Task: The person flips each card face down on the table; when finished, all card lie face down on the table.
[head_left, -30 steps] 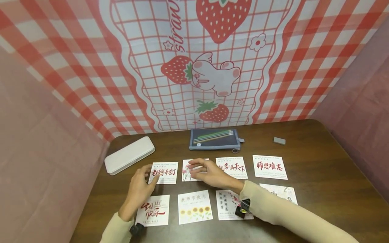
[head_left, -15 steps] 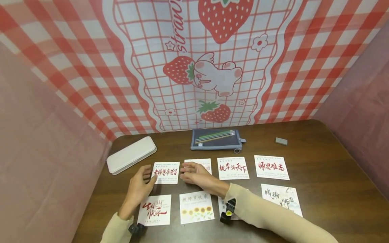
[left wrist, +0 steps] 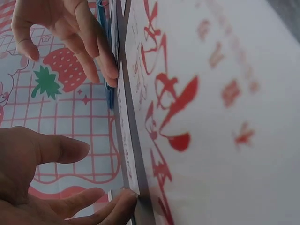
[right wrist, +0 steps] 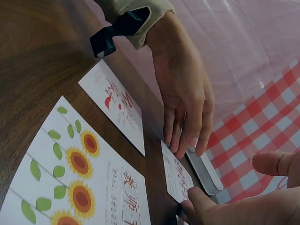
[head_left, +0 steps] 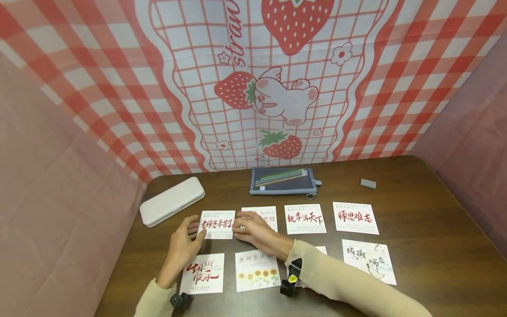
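Note:
A white card with red brush lettering (head_left: 217, 224) lies flat at the left of the back row. My left hand (head_left: 184, 242) is at its left edge, fingertips down by the card, fingers bent loosely. On the opposite side, my right hand (head_left: 255, 231) has its fingertips by the right edge, its fingers extended. The right hand partly covers a neighbouring card with pale red print (head_left: 268, 213). Closer to me lie a birthday-style card (head_left: 203, 273) and a sunflower card (right wrist: 79, 187). Whether the fingertips press the card's edges is hard to tell.
Farther right are two red-lettered cards (head_left: 305, 219) and an ink-painted card (head_left: 368, 262). My right forearm hides most of another card (head_left: 321, 250). A white case (head_left: 172, 201), a mesh pencil pouch (head_left: 282, 181) and a grey eraser (head_left: 368, 183) sit along the back.
My right hand has moved left, from over the back row's second card to the right edge of the first. The left hand has stayed by the left edge.

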`<state>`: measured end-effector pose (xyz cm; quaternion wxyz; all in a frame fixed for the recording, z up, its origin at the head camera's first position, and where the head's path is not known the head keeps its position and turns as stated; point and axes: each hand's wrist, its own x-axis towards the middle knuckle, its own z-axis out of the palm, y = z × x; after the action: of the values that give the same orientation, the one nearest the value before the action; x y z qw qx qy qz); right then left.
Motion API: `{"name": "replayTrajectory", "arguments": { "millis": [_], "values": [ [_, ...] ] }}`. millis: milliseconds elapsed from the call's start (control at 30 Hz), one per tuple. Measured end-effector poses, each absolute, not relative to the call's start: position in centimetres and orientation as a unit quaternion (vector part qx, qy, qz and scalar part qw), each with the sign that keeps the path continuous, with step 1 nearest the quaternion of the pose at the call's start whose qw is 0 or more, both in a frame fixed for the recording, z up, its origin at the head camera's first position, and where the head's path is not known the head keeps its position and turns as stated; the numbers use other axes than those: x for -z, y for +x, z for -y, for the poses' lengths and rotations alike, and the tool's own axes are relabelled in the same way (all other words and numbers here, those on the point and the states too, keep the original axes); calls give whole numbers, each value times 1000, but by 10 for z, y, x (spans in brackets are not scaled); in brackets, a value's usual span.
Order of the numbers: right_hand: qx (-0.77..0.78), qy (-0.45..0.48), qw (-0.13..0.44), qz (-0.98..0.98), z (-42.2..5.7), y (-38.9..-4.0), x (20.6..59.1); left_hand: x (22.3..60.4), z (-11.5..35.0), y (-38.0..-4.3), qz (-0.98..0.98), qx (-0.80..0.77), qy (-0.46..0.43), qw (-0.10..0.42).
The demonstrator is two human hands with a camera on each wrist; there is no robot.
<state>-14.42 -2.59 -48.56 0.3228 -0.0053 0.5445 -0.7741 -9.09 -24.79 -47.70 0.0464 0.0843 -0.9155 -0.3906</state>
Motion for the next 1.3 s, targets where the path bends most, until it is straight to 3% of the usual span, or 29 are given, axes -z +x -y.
{"name": "replayTrajectory", "arguments": {
  "millis": [900, 1100, 1300],
  "values": [
    [736, -59, 268, -619, 36, -161, 489, 463, 222, -86, 944, 327, 45, 20],
    [740, -63, 278, -610, 40, -160, 490, 462, 214, -85, 925, 378, 40, 15],
    [740, -63, 309, -595, 42, -157, 488, 459, 211, -82, 868, 493, 27, 42]
  ]
}}
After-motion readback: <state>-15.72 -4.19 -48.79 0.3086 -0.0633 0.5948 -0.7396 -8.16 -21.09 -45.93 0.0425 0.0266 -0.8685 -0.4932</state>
